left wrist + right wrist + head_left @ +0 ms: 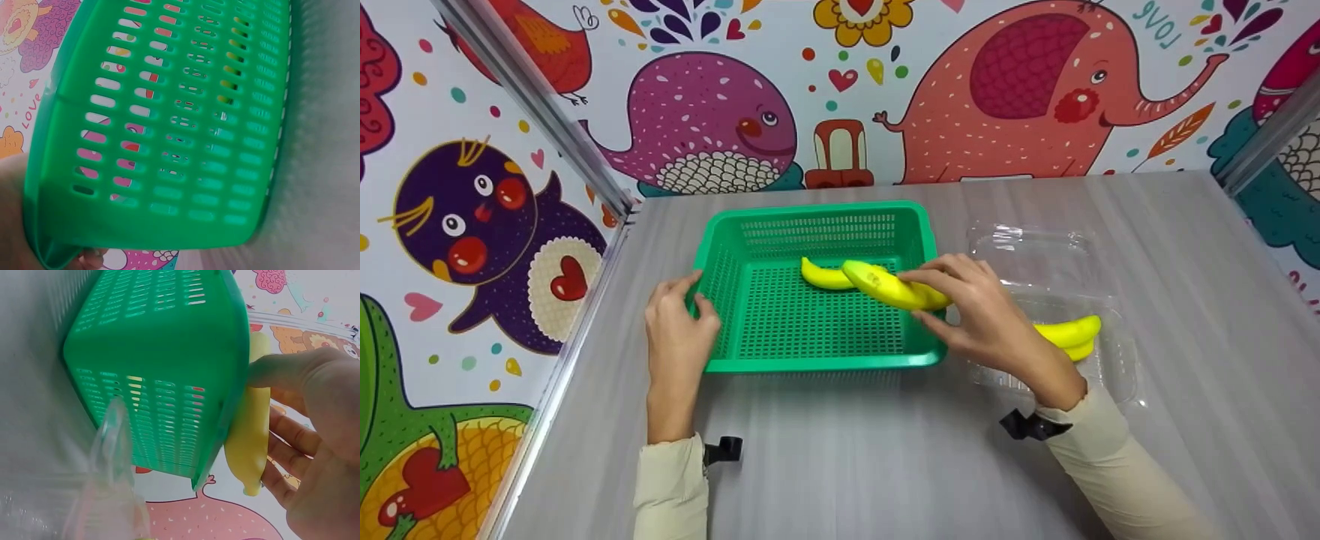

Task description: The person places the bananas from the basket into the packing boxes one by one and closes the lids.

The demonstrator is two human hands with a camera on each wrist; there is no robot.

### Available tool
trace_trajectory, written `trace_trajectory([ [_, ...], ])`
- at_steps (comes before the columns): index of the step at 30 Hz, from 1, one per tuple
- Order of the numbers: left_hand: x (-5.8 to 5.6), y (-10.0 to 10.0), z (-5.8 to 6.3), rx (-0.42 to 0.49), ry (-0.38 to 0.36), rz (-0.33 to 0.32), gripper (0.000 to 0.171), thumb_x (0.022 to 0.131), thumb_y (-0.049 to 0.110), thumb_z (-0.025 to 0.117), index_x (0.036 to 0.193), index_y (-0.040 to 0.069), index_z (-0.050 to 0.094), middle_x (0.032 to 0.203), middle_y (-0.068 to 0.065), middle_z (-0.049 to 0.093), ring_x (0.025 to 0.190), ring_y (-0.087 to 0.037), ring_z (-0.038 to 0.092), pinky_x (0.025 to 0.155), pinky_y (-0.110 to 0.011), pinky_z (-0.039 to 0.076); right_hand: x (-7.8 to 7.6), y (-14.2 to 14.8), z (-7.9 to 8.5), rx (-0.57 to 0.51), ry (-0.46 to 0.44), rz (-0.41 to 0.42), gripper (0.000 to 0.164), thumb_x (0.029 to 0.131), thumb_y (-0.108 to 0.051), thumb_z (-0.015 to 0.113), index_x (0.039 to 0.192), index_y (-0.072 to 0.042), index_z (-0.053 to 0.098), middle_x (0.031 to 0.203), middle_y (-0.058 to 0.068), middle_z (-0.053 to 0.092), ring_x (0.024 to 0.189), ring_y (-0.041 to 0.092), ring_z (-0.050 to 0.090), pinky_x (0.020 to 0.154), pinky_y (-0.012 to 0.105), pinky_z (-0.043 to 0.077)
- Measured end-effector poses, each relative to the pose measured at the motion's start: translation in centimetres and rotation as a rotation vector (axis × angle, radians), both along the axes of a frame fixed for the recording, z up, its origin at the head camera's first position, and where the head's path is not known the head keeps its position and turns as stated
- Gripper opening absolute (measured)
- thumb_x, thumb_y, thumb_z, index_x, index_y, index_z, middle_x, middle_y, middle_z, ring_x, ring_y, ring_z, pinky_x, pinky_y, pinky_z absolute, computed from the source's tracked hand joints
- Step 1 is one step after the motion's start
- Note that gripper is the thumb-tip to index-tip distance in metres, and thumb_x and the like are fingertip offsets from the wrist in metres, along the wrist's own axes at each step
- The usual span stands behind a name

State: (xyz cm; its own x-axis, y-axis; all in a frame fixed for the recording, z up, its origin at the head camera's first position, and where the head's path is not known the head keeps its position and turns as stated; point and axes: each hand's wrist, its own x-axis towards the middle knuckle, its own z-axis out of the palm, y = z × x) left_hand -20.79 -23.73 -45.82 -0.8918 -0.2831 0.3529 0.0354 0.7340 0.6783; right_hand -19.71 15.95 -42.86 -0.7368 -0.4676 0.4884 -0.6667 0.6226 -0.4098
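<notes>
My right hand (982,315) pinches a yellow banana (885,286) between thumb and fingers, over the right rim of a green plastic basket (817,365). In the right wrist view this banana (250,427) shows beside the basket's rim, with the thumb on one side and the fingers on the other. Another banana (823,276) lies on the basket's slotted floor, partly covered by the held one. At the basket's left rim, my left hand (682,322) grips the edge, thumb inside. The left wrist view shows the basket's slotted wall (140,225) close up.
Right of the basket, a clear plastic clamshell container (1121,367) stands with its lid (1035,255) folded back. More bananas (1072,334) lie in it, partly behind my right wrist. Printed cartoon panels (840,97) border the grey tabletop (840,457) at the back and sides.
</notes>
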Motion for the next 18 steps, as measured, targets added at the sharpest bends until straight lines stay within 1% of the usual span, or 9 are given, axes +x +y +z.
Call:
trace_trajectory([
  [5,0.0,0.0,0.1,-0.002,-0.005,0.004,0.04,0.102,0.0,0.057,0.14,-0.002,0.071,0.134,-0.029,0.068,0.129,-0.047,0.065,0.106,-0.06,0.056,0.4,0.6,-0.1,-0.007,0.001,0.003,0.053,0.088,-0.016,0.092,0.138,-0.016,0.074,0.126,0.005,0.072,0.12,0.025,0.062,0.101,0.046,0.046],
  [9,0.1,0.0,0.0,0.0,-0.01,0.0,0.04,0.102,0.0,0.057,0.14,-0.002,0.07,0.135,-0.03,0.068,0.129,-0.047,0.065,0.106,-0.06,0.056,0.8,1.0,-0.1,-0.001,-0.007,-0.015,0.053,0.088,-0.019,0.092,0.138,-0.016,0.074,0.126,0.004,0.072,0.118,0.024,0.062,0.1,0.044,0.047],
  [14,0.1,0.0,0.0,-0.001,-0.01,-0.003,0.04,0.102,0.0,0.057,0.14,-0.003,0.07,0.134,-0.03,0.068,0.129,-0.047,0.065,0.105,-0.06,0.057,1.2,1.8,-0.2,-0.025,-0.018,-0.028,0.054,0.086,-0.015,0.093,0.137,-0.015,0.075,0.125,0.004,0.072,0.117,0.024,0.062,0.1,0.045,0.047],
  [18,0.0,0.0,0.0,-0.002,-0.01,-0.004,0.041,0.102,0.0,0.057,0.14,-0.002,0.07,0.135,-0.03,0.068,0.13,-0.047,0.064,0.106,-0.061,0.056,1.6,2.4,-0.3,-0.017,-0.029,-0.051,0.053,0.087,-0.017,0.093,0.137,-0.016,0.075,0.125,0.003,0.072,0.116,0.024,0.061,0.098,0.043,0.047],
])
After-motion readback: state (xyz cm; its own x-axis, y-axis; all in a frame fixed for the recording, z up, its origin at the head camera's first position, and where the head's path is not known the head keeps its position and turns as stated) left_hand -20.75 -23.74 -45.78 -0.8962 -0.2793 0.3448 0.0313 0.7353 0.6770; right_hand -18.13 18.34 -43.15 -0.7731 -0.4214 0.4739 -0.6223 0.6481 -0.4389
